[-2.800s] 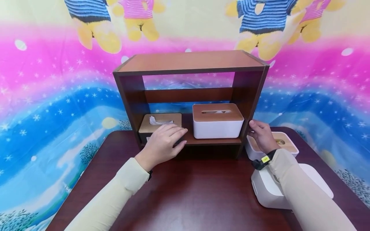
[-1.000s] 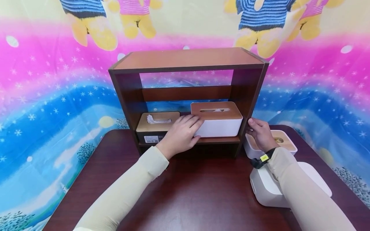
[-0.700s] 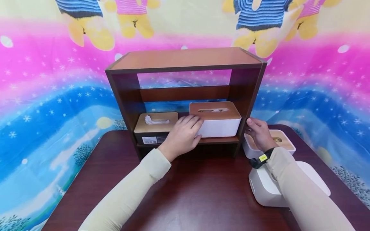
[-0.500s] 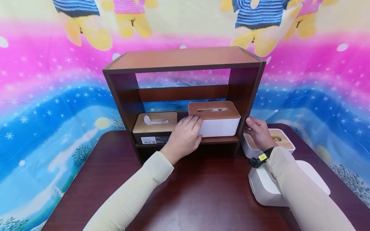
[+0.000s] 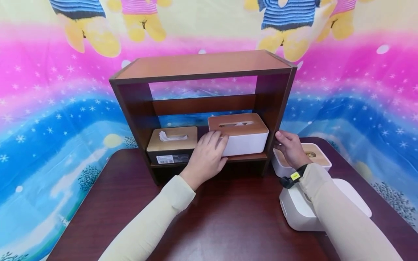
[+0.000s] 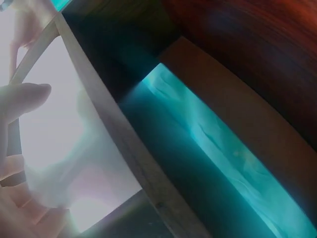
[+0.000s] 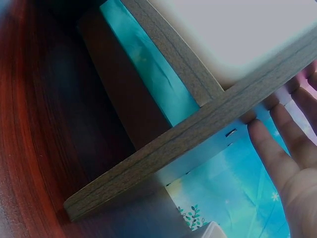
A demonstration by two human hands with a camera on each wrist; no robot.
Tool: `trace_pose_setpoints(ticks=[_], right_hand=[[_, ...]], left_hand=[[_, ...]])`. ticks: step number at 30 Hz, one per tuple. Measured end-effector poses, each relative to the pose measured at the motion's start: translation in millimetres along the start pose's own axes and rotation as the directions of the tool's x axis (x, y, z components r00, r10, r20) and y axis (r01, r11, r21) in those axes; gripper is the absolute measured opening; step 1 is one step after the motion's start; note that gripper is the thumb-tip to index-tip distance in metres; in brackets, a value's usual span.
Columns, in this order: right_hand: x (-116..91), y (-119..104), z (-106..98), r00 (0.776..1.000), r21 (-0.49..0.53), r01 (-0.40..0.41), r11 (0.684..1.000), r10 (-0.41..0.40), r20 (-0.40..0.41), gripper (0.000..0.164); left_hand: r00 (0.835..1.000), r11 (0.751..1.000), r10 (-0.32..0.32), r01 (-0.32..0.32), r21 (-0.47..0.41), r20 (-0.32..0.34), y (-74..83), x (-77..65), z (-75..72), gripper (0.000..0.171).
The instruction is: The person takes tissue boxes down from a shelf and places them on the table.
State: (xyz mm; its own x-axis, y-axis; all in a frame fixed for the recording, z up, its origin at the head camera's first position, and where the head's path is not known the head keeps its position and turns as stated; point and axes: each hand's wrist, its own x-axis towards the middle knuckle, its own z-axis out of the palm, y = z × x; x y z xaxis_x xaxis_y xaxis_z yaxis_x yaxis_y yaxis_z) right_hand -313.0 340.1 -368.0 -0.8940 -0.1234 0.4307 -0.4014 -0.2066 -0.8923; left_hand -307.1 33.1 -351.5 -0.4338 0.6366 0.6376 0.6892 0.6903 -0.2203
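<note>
A brown two-level shelf point(image 5: 205, 65) stands on the dark red table. On its board sit a white tissue box point(image 5: 248, 143) with a wood-look lid at the right and a dark tissue box point(image 5: 169, 156) with a light lid and white label at the left. My left hand point(image 5: 207, 156) rests against the left end of the white tissue box, hiding its left front corner. In the left wrist view the thumb point(image 6: 27, 99) lies across its front. My right hand point(image 5: 291, 148) touches the outside of the shelf's right panel, fingers point(image 7: 272, 153) nearly straight.
Right of the shelf, a white box point(image 5: 320, 152) with a wood lid stands on the table point(image 5: 228, 224). Nearer me is a larger white rounded box point(image 5: 351, 195), partly under my right forearm. A patterned cloth point(image 5: 49, 119) hangs behind the table.
My left hand has moved right, from the dark tissue box to the white one, and stays there. My right hand keeps its place on the panel. The head view has shifted slightly.
</note>
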Motion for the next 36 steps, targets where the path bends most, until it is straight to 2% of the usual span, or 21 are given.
trace_pose_setpoints(ticks=[10, 15, 21, 29, 36], right_hand=[[0.9, -1.8, 3.3, 1.000, 0.012, 0.003, 1.000, -0.003, -0.009, 0.027], [2.2, -2.3, 3.8, 1.000, -0.014, -0.001, 1.000, 0.001, -0.004, 0.028], [0.1, -2.4, 2.3, 1.000, -0.015, 0.009, 1.000, -0.009, -0.008, 0.028], [-1.3, -3.7, 2.5, 1.000, -0.072, -0.014, 0.997, 0.013, -0.013, 0.030], [-0.1, -3.5, 3.5, 1.000, -0.053, -0.010, 0.999, 0.010, -0.008, 0.030]], left_hand=[[1.000, 1.000, 0.011, -0.011, -0.015, -0.010, -3.4, -9.0, 1.8, 0.080], [1.000, 0.999, 0.025, -0.025, 0.026, -0.006, -6.0, -11.1, 0.4, 0.082], [0.997, 0.994, 0.070, -0.072, 0.084, 0.023, -6.5, -10.7, 2.5, 0.094], [0.997, 0.988, 0.053, -0.061, 0.143, 0.065, -5.3, -11.2, 7.1, 0.084], [0.996, 0.987, 0.043, -0.054, 0.148, 0.074, -6.3, -13.6, 8.2, 0.079]])
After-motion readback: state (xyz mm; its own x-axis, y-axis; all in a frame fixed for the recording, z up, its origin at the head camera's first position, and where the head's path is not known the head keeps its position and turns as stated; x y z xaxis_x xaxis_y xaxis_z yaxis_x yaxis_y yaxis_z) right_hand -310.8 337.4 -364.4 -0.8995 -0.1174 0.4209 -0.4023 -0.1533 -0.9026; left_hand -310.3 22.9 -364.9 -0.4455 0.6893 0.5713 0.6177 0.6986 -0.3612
